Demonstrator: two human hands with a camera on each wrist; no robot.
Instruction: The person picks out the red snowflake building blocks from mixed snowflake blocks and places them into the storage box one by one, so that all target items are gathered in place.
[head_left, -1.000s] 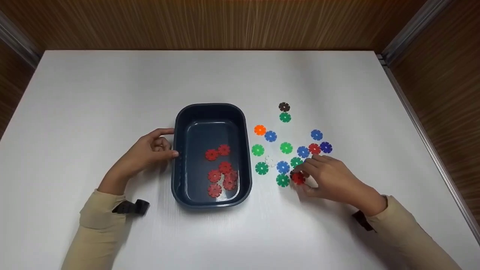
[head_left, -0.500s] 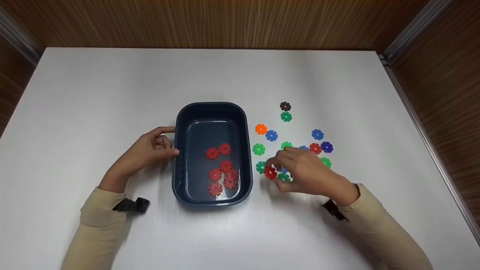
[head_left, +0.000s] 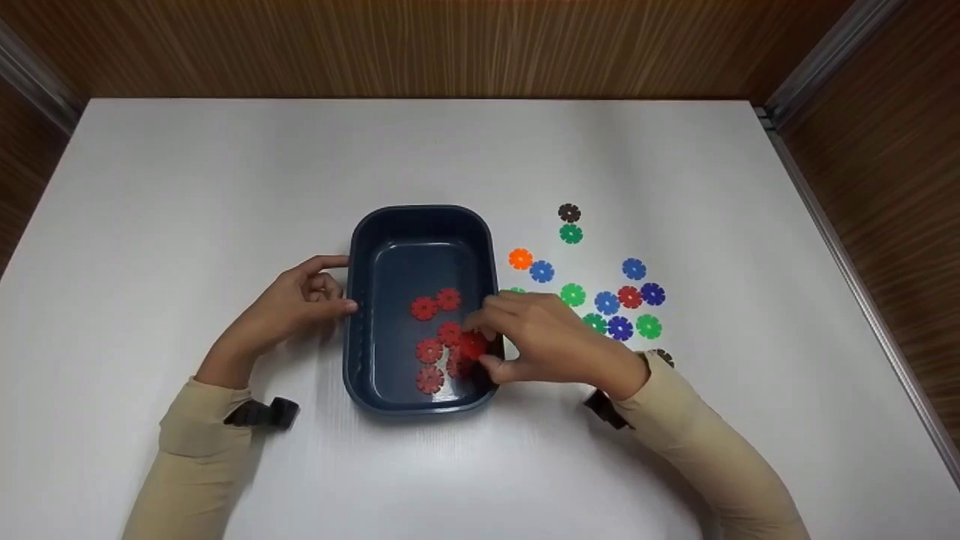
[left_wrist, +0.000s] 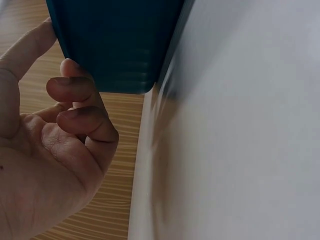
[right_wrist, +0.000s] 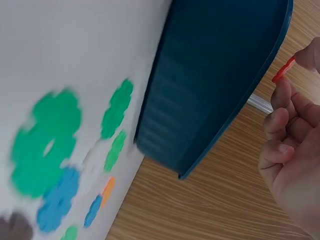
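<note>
Pinching a red disc (head_left: 473, 344) over the unlabelled blue tray (head_left: 360, 300), right fingers (head_left: 491, 365); left fingers (head_left: 330, 289) seemingly spread against it

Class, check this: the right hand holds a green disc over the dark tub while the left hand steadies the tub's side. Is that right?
Not quite. The disc in the right hand is red, not green, as the head view shows. The rest stands: it is over the tub, whose side the left hand steadies.

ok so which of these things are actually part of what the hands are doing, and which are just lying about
In use:
- right hand pinching a red disc over the bin
- dark blue bin, left hand at its side
- red discs in the bin

Lying about:
- green, blue, orange and dark discs on the white table
</note>
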